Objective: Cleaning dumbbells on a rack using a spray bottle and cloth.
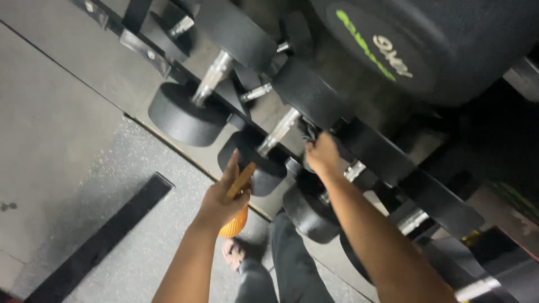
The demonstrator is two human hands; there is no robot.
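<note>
In the head view, the camera looks steeply down along a rack of black round-headed dumbbells with bright metal handles [279,131], stored in slanted rows on a black steel rack [147,51].

The left hand [222,199] is raised in front of the rack, fingers curled around an orange textured object [238,203]. A flat orange strip of it sticks up between thumb and fingers, and a rounded orange part bulges out below the palm. What kind of object it is cannot be told. This hand is closed on it and touches no dumbbell; it hovers just in front of a lower black dumbbell head [259,163].

The right hand [323,154] reaches further in. Its fingers are bent and pressed against a small dark cloth-like wad [309,133], held against the rack just beside the metal handle of one dumbbell. How firmly it grips is hard to tell, as the fingertips are hidden in shadow.

Below the arms, the person's dark trouser leg [286,264] and a sandalled foot [232,253] stand on speckled grey rubber flooring [140,224]. A black bar [101,241] lies across that floor to the left.
</note>
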